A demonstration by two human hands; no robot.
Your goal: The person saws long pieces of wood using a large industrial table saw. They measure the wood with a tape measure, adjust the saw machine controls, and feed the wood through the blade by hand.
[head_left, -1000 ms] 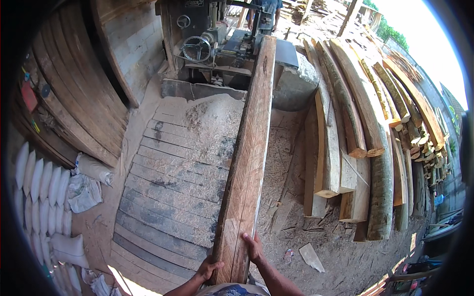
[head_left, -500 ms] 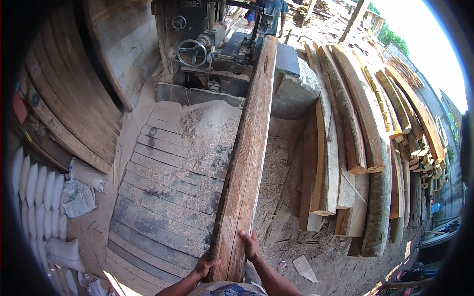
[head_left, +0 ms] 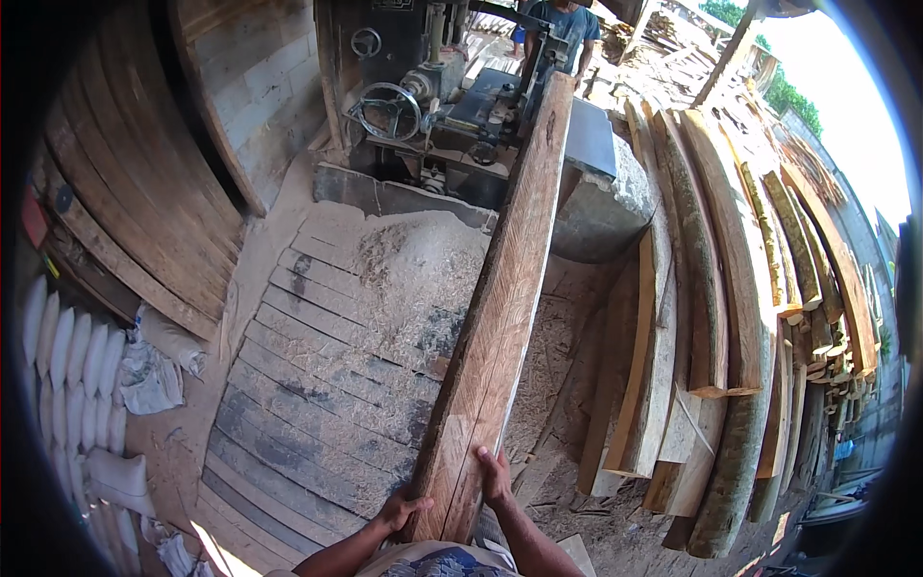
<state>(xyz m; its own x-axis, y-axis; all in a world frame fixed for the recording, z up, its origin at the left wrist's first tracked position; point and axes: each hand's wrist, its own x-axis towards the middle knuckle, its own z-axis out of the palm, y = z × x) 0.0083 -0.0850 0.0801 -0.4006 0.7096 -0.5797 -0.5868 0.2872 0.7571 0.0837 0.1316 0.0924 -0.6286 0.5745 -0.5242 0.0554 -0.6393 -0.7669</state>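
A long squared wooden beam stretches from my body to the bandsaw, its far end on the machine's table beside the upright blade guard. My left hand grips the near end on the left side, thumb on the top face and the other fingers out of sight. On the opposite edge, slightly farther along, my right hand holds the beam, with its thumb side showing. A lengthwise crack runs along the near part of the top face.
Sawdust is heaped on the plank floor before the saw. Squared timbers and logs lie stacked at right. White sacks and leaning boards line the left. Another person stands behind the saw.
The view has shifted, so the saw and stacked timber appear farther right and lower. More of the person behind the saw shows. Both my hands keep their hold near the beam's end.
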